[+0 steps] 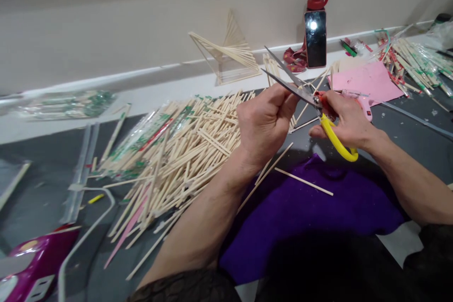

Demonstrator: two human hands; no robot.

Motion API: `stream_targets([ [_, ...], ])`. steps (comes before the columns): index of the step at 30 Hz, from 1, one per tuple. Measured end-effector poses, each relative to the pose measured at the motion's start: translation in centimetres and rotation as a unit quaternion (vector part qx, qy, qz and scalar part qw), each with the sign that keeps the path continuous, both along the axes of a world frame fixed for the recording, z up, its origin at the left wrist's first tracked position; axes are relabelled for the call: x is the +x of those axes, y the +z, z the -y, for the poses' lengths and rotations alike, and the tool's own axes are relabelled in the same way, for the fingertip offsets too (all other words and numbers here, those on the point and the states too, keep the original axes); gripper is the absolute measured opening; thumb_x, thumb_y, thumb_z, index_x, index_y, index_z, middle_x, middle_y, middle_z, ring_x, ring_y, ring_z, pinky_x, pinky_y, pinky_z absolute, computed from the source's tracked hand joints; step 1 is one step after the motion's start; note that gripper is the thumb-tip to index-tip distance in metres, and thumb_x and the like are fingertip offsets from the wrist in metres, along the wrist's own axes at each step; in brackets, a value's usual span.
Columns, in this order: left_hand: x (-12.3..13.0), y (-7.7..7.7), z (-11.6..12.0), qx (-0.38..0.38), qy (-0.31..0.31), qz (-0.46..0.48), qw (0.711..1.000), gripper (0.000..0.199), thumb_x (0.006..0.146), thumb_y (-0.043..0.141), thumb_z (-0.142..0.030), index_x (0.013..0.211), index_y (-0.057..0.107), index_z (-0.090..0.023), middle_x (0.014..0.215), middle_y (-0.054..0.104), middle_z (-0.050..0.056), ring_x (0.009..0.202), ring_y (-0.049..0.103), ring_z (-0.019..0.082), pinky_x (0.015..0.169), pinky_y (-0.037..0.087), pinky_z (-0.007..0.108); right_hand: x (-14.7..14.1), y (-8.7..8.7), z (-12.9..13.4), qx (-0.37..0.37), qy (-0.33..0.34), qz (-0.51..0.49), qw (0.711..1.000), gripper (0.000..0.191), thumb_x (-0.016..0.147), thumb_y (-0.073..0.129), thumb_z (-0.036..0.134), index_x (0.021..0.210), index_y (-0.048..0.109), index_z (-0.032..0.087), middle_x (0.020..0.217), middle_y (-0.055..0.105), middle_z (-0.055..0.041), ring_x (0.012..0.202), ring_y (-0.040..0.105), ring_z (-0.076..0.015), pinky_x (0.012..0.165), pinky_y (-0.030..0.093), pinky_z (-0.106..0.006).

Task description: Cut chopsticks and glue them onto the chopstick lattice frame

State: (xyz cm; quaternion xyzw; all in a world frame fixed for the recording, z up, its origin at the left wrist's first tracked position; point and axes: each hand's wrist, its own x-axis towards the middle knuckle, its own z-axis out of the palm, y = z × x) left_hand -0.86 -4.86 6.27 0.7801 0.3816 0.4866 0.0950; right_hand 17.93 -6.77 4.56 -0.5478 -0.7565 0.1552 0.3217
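My right hand [345,118] grips a pair of scissors [334,139] by the yellow handle. The blades are parted and point up and to the left. My left hand [265,125] is closed right beside the blades, its fingertips against the lower one. Whatever it pinches is mostly hidden; something pale shows by its fingertips. Left of that hand lies a big heap of loose wooden sticks [198,151]. A single stick [304,181] rests on purple cloth [311,212] below my hands, with thin sticks beside it.
Behind stands a twisted stick frame [226,56]. A phone [315,37] leans on a red-capped bottle [316,1]. Pink paper [368,80] and wrapped chopsticks [421,63] lie right. A power strip [38,259] with a white cord [88,226] sits front left.
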Motion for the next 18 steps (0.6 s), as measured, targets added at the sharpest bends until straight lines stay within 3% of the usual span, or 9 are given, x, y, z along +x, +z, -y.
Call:
stream_targets([
  [8,-0.1,-0.8,-0.7,0.065,0.014,-0.025,0.997,0.022,0.094,0.054,-0.031,0.083,0.069,-0.021,0.068,0.068,0.001,0.061,0.063,0.012,0.057,0.046,0.024,0.0,-0.4,-0.3,-0.012,-0.004,0.001,1.0,0.053,0.066,0.068,0.057,0.1,0.058,0.017,0.068,0.051,0.0028,0.057,0.039,-0.0118,0.056,0.029,-0.026],
  [13,-0.1,-1.2,-1.0,0.063,0.021,-0.027,0.997,0.021,0.094,0.053,-0.03,0.087,0.069,-0.019,0.073,0.07,0.002,0.061,0.063,0.011,0.057,0.045,0.023,-0.1,-0.3,-0.2,-0.017,-0.02,0.018,0.999,0.053,0.066,0.069,0.054,0.101,0.058,0.016,0.069,0.053,0.0018,0.058,0.042,-0.0124,0.057,0.031,-0.027],
  [18,0.0,-1.5,-1.3,0.051,0.018,-0.004,0.999,0.018,0.092,0.055,-0.029,0.088,0.069,-0.019,0.069,0.069,0.001,0.058,0.061,0.011,0.057,0.045,0.022,-0.2,-0.3,-0.2,0.001,-0.032,0.038,0.999,0.056,0.067,0.066,0.062,0.097,0.059,0.016,0.07,0.056,-0.0004,0.059,0.046,-0.0141,0.056,0.03,-0.027],
])
